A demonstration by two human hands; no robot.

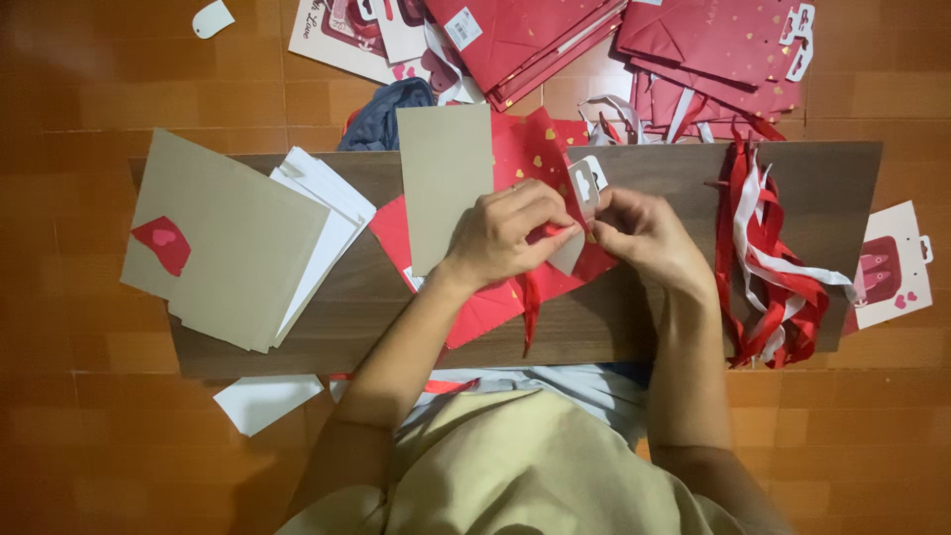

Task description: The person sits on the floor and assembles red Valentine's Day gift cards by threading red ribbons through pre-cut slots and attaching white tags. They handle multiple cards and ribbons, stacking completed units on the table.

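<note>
On the wooden board (pixel 297 337), the left hand (pixel 510 238) pinches a red ribbon (pixel 531 302) with closed fingers, and the right hand (pixel 644 238) closes on the red paper bag (pixel 535 149), holding it steady near its white tag (pixel 587 183).

Red gift bag (pixel 540 159) with seemingly gold hearts; red-and-white ribbons (pixel 768 267).
</note>
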